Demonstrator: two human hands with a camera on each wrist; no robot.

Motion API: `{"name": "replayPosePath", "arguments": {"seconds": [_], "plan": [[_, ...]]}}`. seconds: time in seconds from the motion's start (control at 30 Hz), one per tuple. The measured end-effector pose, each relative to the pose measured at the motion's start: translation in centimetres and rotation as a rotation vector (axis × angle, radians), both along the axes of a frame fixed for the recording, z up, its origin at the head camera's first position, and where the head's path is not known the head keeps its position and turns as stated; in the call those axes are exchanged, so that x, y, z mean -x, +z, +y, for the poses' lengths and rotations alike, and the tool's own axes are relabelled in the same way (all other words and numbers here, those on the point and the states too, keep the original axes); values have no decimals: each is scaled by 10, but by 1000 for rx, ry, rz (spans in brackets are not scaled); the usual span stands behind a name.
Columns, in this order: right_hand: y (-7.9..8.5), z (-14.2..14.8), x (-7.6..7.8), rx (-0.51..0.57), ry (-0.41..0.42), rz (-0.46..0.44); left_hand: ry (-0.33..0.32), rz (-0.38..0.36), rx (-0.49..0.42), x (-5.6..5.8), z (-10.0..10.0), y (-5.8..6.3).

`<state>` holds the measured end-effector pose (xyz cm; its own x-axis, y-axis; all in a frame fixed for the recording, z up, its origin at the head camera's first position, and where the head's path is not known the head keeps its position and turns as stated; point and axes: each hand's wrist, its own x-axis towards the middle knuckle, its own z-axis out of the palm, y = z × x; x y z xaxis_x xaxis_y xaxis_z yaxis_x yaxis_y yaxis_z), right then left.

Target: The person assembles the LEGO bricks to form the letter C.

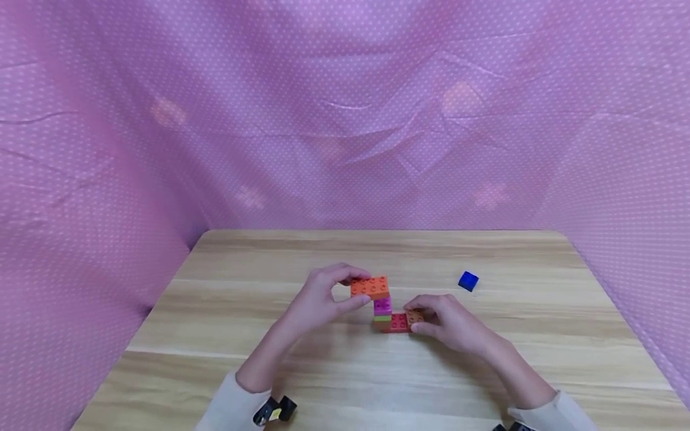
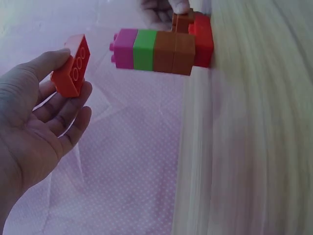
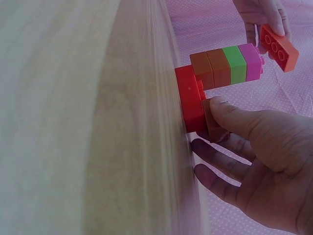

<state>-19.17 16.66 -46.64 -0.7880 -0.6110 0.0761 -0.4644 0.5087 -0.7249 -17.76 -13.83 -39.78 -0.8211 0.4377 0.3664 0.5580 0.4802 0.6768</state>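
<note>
My left hand [image 1: 322, 299] pinches an orange toy brick [image 1: 369, 287] between thumb and fingers. In the left wrist view that orange brick [image 2: 71, 68] is tilted and apart from the stack, its hollow underside facing the stack's top. The stack rises from one end of a red brick [image 1: 399, 322] on the table: two brown bricks [image 3: 210, 68], a green brick [image 3: 234, 64] and a magenta brick [image 3: 251, 61] on top. At the red brick's other end, my right hand [image 1: 453, 323] pinches a single brown brick [image 3: 211, 122] sitting on or against the red studs.
A blue brick [image 1: 468, 281] lies alone on the wooden table [image 1: 215, 323], beyond the right hand. Pink dotted cloth [image 1: 345, 120] hangs behind the table and along both sides.
</note>
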Motion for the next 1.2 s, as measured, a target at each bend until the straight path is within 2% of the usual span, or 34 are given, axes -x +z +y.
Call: {"name": "replayPosePath", "arguments": {"seconds": [0.2,0.7,0.93,1.2], "plan": [[1,2,0,-8,-3,-2,-46,8,9,-3,16,1],[0,3,0,27,11,-22,-104,33,31,2,48,-8],[0,2,0,41,27,-6,-91,11,40,3,52,-16],[-1,2,-1,40,23,-6,-51,37,34,1,51,-23]]}}
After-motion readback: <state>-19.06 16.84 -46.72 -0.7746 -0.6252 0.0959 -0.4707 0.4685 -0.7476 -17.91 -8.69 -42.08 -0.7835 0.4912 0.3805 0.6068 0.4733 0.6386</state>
